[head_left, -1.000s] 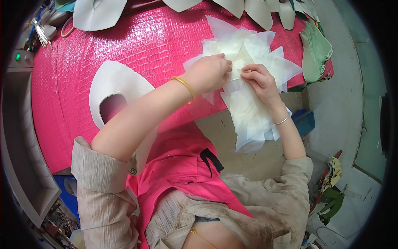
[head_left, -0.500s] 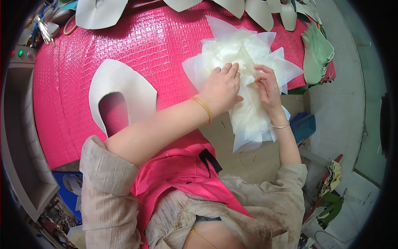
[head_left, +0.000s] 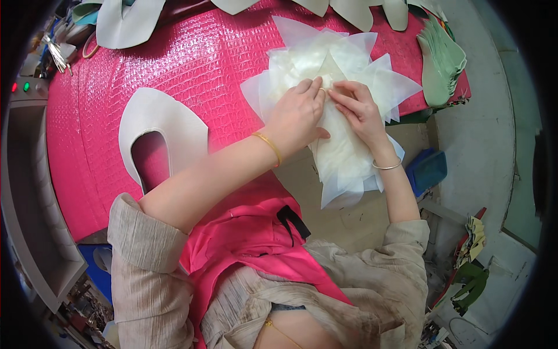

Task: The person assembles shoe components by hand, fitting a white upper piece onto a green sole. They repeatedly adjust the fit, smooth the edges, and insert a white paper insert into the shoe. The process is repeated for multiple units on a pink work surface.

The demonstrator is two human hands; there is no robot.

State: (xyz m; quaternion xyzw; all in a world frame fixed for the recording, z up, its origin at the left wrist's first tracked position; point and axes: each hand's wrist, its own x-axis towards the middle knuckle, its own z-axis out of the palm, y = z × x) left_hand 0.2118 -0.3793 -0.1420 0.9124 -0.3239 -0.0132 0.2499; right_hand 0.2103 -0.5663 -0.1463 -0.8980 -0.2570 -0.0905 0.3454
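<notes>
A fanned pile of thin translucent whitish sheets [head_left: 372, 70] with pointed corners lies at the right end of the pink table, some hanging past its front edge. My left hand [head_left: 296, 113] rests on the pile, fingers stretched out and thumb apart, palm down. Beside its fingertips, my right hand [head_left: 357, 110] has thumb and forefinger pinched together on what looks like the edge of a thin sheet; the pinched part is mostly hidden. Left of my hands lies a white shoe-upper piece [head_left: 189, 125] with a rounded cutout, partly behind my left forearm.
The pink table [head_left: 197, 64] has a crocodile-textured cover. More white upper pieces [head_left: 131, 23] line its far edge. A stack of pale green pieces [head_left: 442, 61] sits at the right corner. A blue bin [head_left: 427, 171] stands below right, and a grey box with lights [head_left: 29, 87] at left.
My right hand has moved left, closer to my left fingertips, its fingers now pinched at the pile. My left hand stays on the sheets; the whole view has shifted slightly.
</notes>
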